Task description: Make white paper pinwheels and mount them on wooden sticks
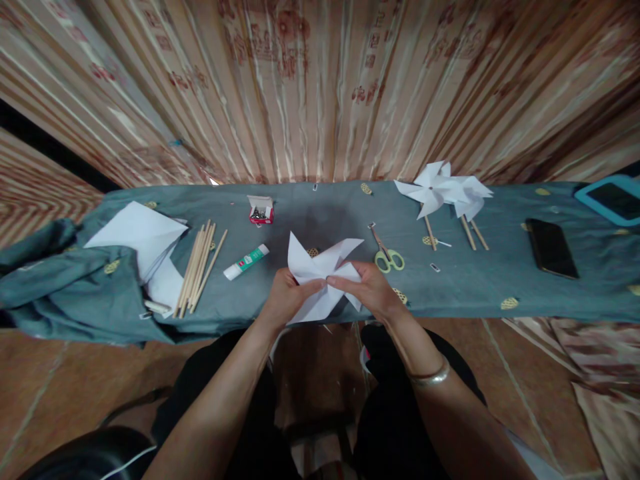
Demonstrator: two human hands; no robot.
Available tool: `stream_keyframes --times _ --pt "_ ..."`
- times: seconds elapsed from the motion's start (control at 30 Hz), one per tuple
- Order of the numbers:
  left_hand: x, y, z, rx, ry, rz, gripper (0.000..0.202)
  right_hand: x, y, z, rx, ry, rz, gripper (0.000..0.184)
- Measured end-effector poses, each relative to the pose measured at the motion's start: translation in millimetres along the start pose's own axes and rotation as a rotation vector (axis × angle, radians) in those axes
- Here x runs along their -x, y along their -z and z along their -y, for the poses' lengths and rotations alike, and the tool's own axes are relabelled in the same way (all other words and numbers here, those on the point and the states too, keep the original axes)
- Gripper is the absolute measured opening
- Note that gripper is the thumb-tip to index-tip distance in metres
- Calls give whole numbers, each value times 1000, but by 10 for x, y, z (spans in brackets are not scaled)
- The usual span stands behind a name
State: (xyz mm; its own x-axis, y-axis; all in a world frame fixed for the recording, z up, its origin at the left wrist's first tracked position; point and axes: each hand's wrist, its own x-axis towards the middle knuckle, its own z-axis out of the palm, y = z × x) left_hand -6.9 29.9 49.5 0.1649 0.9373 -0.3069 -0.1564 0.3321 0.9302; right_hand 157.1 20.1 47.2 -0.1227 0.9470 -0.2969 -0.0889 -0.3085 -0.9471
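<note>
Between my two hands is a white paper pinwheel, held over the front edge of the cloth-covered table. My left hand grips its left side, the thumb pressed near the centre. From the right, my right hand closes on it with the thumb meeting the other at the middle. The fingers behind the paper are hidden. Scissors with green handles lie just beyond my right hand. A glue stick rests to the left, and behind it stands an open small box of shiny metal pins or tacks.
Several wooden sticks lie at the left beside a stack of white paper. Finished-looking pinwheels on sticks are at the back right. A dark phone and a blue-framed device lie farther right. A curtain hangs behind the table.
</note>
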Motion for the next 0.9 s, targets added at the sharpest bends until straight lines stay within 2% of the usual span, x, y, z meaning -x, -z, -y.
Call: stream_keyframes --times 0.2,0.47,0.67,0.9 --pt "33 8 -7 3 42 9 33 14 -27 -5 -13 -23 -4 34" --pt "31 -1 -49 7 29 -23 34 -3 -36 -7 31 -14 14 34" --pt "7 28 -12 27 10 -21 29 -17 -5 -23 45 3 11 34" --pt "-1 45 33 15 -1 -2 33 -34 8 -61 130 43 18 32"
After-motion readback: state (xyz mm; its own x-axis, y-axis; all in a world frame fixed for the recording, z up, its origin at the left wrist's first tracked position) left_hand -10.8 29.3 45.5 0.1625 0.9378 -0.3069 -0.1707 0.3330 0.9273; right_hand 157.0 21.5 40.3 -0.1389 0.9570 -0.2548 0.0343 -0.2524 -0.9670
